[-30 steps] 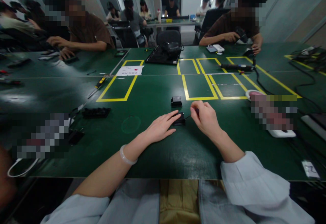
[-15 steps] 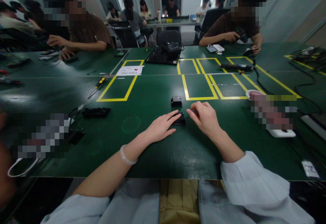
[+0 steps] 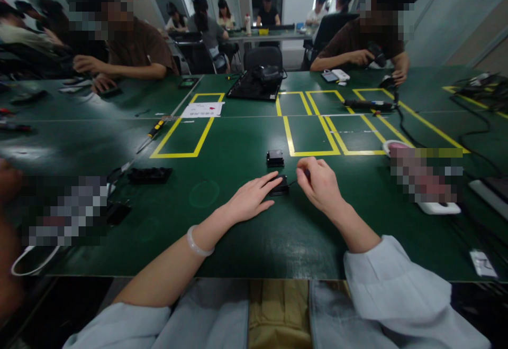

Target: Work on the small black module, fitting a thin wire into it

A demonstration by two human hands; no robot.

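Fingers spread, my left hand (image 3: 252, 194) rests over a small black block-like part (image 3: 281, 187) on the table and touches it; the hand hides much of the part. My right hand (image 3: 319, 182) is closed just to the right of it, pinching a small dark tool (image 3: 308, 173). The tool's thin shaft points left to the part's side; whether its tip touches cannot be made out, and most of the handle is hidden in my fingers. Just beyond my left fingertips stands another small black block (image 3: 275, 157), untouched by either hand.
A black strip-like part (image 3: 150, 175) and a yellow-black screwdriver (image 3: 156, 128) lie to the left. Power strips sit at both sides, with cables (image 3: 416, 132) on the right. Yellow tape (image 3: 313, 153) marks the green table. A black panel (image 3: 250, 87) lies farther back; co-workers sit across.
My right hand has shifted slightly right, its fingers curling closer around the tool. My left hand and the black parts have stayed put. At the far left edge another person's hand has moved.
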